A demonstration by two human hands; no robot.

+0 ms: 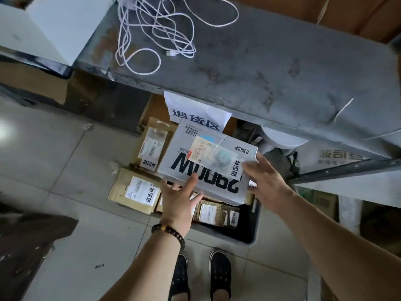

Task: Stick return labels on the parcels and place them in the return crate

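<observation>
While the white parcel (208,166) lies tilted on top of the brown parcels (134,190) over the black crate (249,227), both hands touch it without gripping. The left hand (178,200) has its fingers (192,181) spread and straight, one laid on the parcel's near side. The right hand (267,181) holds its fingers outstretched and slightly apart, touching the right edge beside the return label (236,168). The crate stands on the floor, partly under the grey bench (260,61), where a white cable (156,33) lies tangled.
</observation>
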